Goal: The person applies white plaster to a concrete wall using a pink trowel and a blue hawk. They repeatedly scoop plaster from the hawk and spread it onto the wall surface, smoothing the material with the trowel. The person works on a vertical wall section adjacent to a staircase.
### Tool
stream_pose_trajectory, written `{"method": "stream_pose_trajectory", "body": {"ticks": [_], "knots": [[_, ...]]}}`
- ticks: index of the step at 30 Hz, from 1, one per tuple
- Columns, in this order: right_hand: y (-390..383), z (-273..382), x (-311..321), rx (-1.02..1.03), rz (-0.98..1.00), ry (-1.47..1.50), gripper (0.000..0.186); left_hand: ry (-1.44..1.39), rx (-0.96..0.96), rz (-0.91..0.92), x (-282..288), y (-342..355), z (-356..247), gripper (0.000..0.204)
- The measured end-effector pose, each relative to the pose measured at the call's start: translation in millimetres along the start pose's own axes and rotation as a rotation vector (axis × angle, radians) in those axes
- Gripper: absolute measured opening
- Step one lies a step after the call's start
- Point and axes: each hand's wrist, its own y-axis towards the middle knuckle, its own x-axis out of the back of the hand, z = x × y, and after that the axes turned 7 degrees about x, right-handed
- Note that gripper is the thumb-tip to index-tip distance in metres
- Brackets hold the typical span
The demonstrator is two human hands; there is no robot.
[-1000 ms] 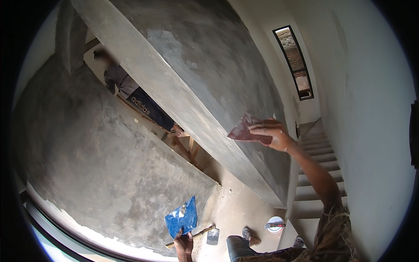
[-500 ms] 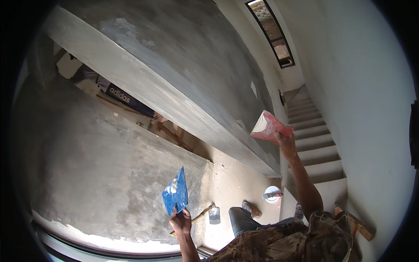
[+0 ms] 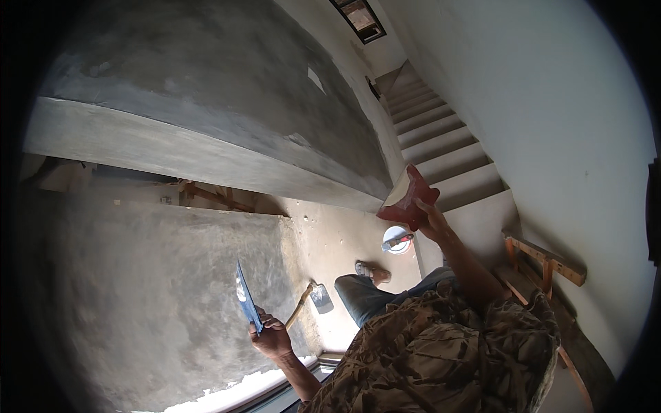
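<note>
My left hand grips the lower end of a thin blue plastering plate, seen nearly edge-on, with a whitish smear on its face. In my right hand is a red plastic putty spreader, pale paste lying along its left side. The spreader is raised in front of the stairs and the lower end of a grey plastered beam; from this angle I cannot tell whether it touches the beam. Below it, a white bucket stands on the floor with a red-handled scraper across its top.
Stairs rise at the far right beside a pale wall. A wooden trestle stands at right. Near my foot lies a wooden-handled tool with a flat blade. Timber shows in the opening under the beam.
The view has swung, so beam and stairs sit further left. The blue plate has turned edge-on, and the red spreader has tilted. The other person's dark sleeve in the opening no longer shows clearly.
</note>
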Motion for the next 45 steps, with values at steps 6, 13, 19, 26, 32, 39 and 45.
{"method": "stream_pose_trajectory", "body": {"ticks": [6, 13, 19, 26, 32, 39, 45], "knots": [[-38, -5, -45, 0.247, 0.197, -0.267, 0.056, -0.012, 0.008, -0.047, -2, -1, -2, 0.049], [-13, -33, -169, 0.652, 0.057, -1.180, 0.025, 0.009, 0.048, -0.055, -2, -1, 4, 0.050], [24, -77, -255, 1.294, 0.191, -1.242, 0.057, -0.017, 0.064, -0.058, -16, 5, 20, 0.048], [44, 3, -277, 1.275, 0.464, -1.229, 0.035, 0.053, -0.090, -0.184, -13, -10, 11, 0.038], [91, 78, -413, 1.359, 1.026, -1.254, 0.039, 0.043, -0.003, -0.099, -15, 5, 9, 0.039], [114, 58, -330, 1.281, 1.161, -1.329, 0.045, 0.126, 0.030, -0.169, 0, 3, -4, 0.048], [113, 11, -135, 1.196, 0.981, -1.465, 0.039, 0.226, 0.033, -0.221, -19, 11, 0, 0.039]]}}
